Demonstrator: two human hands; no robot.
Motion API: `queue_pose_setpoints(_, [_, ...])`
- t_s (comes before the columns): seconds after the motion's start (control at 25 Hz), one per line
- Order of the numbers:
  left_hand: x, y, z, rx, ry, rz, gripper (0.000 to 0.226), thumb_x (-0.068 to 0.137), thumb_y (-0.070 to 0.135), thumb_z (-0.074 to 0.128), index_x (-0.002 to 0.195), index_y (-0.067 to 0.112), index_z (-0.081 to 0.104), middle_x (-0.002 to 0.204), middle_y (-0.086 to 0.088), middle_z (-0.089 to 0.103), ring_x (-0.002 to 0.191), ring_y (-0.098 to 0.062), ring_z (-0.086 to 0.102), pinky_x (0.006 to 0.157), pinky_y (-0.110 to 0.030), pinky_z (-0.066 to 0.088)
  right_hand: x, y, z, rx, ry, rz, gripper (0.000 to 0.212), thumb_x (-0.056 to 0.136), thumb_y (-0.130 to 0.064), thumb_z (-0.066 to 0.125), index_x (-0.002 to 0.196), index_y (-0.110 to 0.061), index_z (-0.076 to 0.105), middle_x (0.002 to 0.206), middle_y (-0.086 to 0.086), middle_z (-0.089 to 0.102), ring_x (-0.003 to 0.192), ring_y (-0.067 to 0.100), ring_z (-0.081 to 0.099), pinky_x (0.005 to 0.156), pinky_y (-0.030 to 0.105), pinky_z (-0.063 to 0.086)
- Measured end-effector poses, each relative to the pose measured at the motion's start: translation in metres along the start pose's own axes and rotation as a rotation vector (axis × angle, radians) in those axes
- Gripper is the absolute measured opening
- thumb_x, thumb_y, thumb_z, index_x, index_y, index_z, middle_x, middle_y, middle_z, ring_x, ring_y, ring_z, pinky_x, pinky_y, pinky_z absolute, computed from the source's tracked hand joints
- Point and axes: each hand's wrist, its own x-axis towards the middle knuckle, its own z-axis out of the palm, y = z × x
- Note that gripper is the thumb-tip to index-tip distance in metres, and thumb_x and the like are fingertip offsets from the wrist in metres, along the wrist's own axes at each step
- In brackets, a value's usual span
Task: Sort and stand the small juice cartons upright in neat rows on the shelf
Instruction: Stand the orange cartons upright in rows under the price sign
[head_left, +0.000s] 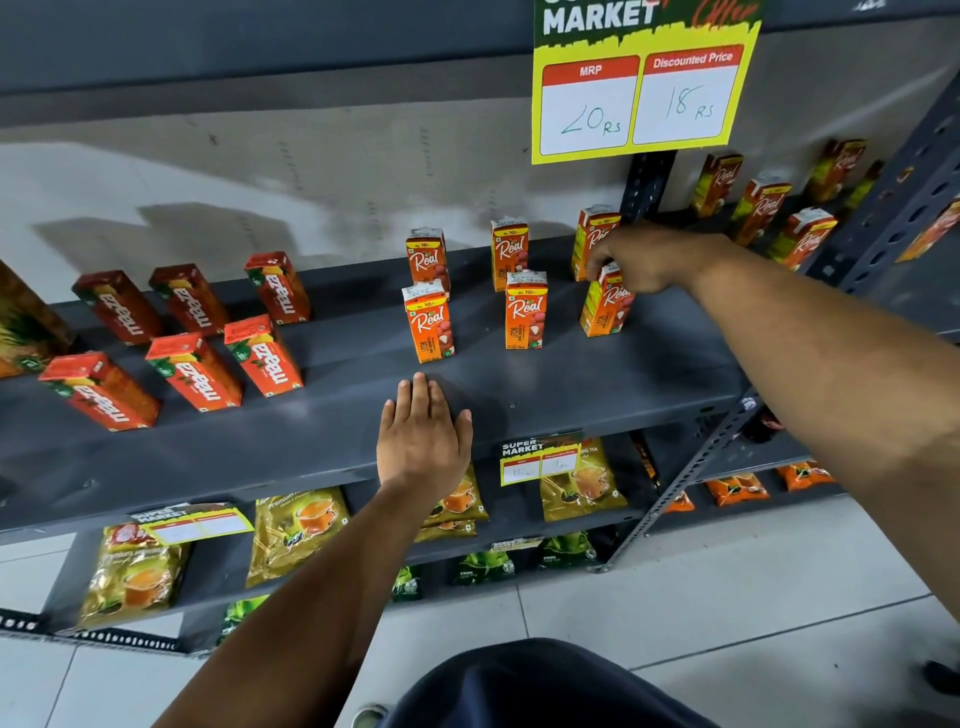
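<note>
1. Right hand (641, 260) is out at the far right of the grey shelf (545, 395), fingers curled down over the top of an orange Real carton (605, 306), gripping it at its upper end. That carton stands slightly tilted in the front row.
2. Just behind it, partly hidden by the hand, stands another Real carton (589, 241) in the back row.
3. Left hand (423, 441) lies flat near the shelf's front edge, palm down, fingers close together, holding nothing.
4. Just beyond its fingertips stands the front-left Real carton (428, 322), upright; the front-middle Real carton (525, 312) stands to its right, well apart.
5. Behind them, two more upright: back-left Real carton (427, 257) and back-middle Real carton (509, 252).
6. Over on the left, six red Maaza cartons (195, 371) stand in two rows of three.
7. A yellow price sign (644, 98) hangs above, reading 20 Rs and 18 Rs.
8. Below, gold tea packets (296, 530) lie on the lower shelf.
</note>
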Motion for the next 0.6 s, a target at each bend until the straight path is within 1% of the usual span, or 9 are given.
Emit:
queue_pose_setpoints(0.12, [0.0,-0.0003,0.0004,-0.002,0.016,0.002,0.069,0.098,0.05,0.01,0.15,0.006,0.014,0.161,-0.011,0.01,0.148,-0.026,0.006,0.12,-0.04,0.009,0.0005,0.0005,0.0018,0.001,-0.019,0.002,0.046,0.086,0.008,0.06,0.125,-0.017,0.062,0.143,0.01,0.049,0.127,0.029,0.048,0.086,0.027,0.04])
queue_pose_setpoints(0.28, [0.0003,-0.0007,0.0014,-0.006,0.018,0.0,0.069,0.097,0.05,0.011,0.15,0.006,0.015,0.161,-0.011,0.011,0.148,-0.026,0.007,0.12,-0.04,0.009,0.0009,0.0013,0.0025,-0.001,-0.017,-0.002,0.048,0.085,0.009,0.061,0.124,-0.018,0.062,0.143,0.01,0.049,0.128,0.029,0.048,0.093,0.031,0.043])
queue_pose_setpoints(0.48, [0.0004,-0.0009,0.0013,-0.007,0.009,-0.001,0.069,0.097,0.05,0.009,0.151,0.007,0.013,0.161,-0.01,0.009,0.148,-0.026,0.005,0.12,-0.04,0.009,0.0008,0.0012,0.0028,-0.015,-0.028,0.009,0.048,0.085,0.008,0.063,0.123,-0.021,0.062,0.142,0.01,0.049,0.126,0.03,0.048,0.086,0.029,0.041])
queue_pose_setpoints(0.6, [0.0001,-0.0009,0.0015,-0.004,0.006,-0.001,0.069,0.097,0.05,0.008,0.151,0.007,0.012,0.161,-0.01,0.008,0.148,-0.026,0.005,0.121,-0.04,0.008,-0.0012,-0.0015,0.0038,-0.003,-0.031,0.021,0.047,0.085,0.007,0.064,0.123,-0.02,0.062,0.143,0.01,0.048,0.129,0.03,0.046,0.09,0.031,0.042])
